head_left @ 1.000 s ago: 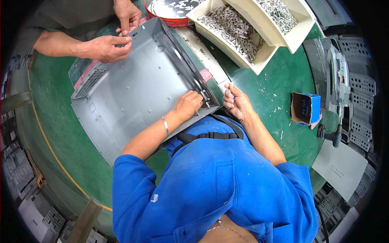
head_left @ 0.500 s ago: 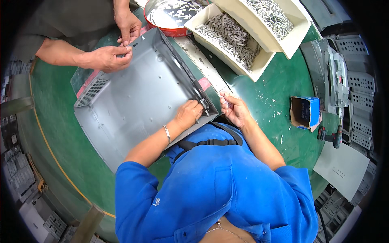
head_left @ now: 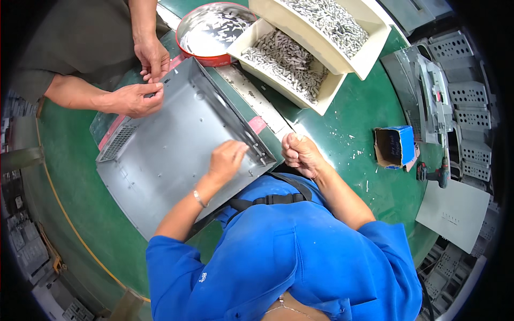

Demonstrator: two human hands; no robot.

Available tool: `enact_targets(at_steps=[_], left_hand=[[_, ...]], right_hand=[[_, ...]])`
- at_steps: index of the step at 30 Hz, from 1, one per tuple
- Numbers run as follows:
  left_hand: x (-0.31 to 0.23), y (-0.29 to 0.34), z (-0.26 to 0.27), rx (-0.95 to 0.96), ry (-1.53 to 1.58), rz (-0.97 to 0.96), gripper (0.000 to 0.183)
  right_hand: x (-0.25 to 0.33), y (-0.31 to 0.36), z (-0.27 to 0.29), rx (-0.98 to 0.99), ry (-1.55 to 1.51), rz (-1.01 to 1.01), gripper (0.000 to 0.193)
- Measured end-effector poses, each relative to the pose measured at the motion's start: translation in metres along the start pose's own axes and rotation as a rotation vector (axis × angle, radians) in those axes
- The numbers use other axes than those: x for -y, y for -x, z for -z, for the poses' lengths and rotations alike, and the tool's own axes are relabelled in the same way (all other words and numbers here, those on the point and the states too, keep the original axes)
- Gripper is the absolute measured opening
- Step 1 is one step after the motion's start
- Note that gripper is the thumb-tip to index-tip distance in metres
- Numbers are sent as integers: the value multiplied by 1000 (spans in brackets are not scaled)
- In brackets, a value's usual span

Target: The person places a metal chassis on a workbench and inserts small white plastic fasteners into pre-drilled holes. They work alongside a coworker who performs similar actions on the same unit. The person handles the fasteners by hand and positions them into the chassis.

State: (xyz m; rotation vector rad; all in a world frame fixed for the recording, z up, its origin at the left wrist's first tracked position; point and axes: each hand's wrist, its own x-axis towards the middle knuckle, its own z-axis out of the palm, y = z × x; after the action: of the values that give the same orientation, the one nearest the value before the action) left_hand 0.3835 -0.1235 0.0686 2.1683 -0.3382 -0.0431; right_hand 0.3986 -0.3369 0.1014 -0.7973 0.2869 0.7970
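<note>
A grey sheet-metal housing (head_left: pixel 176 144), with raised side walls and small studs, lies tilted in front of me. My left hand (head_left: pixel 226 160) is above its floor near the right wall. The left fingers are pinched together; whatever they hold is too small to make out. Just beyond the housing's right corner, my right hand (head_left: pixel 301 154) is curled closed, its contents hidden. A co-worker's hands (head_left: pixel 140 96) work at the far left corner of the same housing, fingertips close together at its edge.
Beyond the housing stand a red round tin (head_left: pixel 206 53) and two cream bins (head_left: pixel 326 101) full of small whitish pieces. To the right are a blue box (head_left: pixel 409 147), a power drill (head_left: pixel 440 174) and a flat grey panel (head_left: pixel 452 211). White scraps dot the green table (head_left: pixel 342 187).
My left hand has lifted off the housing's right corner and moved left and away from me. My right hand has curled tighter. The whole view has shifted slightly.
</note>
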Motion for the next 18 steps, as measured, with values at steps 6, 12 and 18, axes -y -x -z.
enact_targets(at_steps=[6, 12, 18], left_hand=[[-61, -23, 35, 93, 499, 34, 13], [-54, -13, 28, -6, 729, 127, 9], [15, 5, 0, 99, 52, -95, 9]], right_hand=[[9, -8, -39, 160, 185, -95, 31], [6, -16, -37, 74, 198, -116, 33], [3, -16, -2, -110, -174, -36, 28]])
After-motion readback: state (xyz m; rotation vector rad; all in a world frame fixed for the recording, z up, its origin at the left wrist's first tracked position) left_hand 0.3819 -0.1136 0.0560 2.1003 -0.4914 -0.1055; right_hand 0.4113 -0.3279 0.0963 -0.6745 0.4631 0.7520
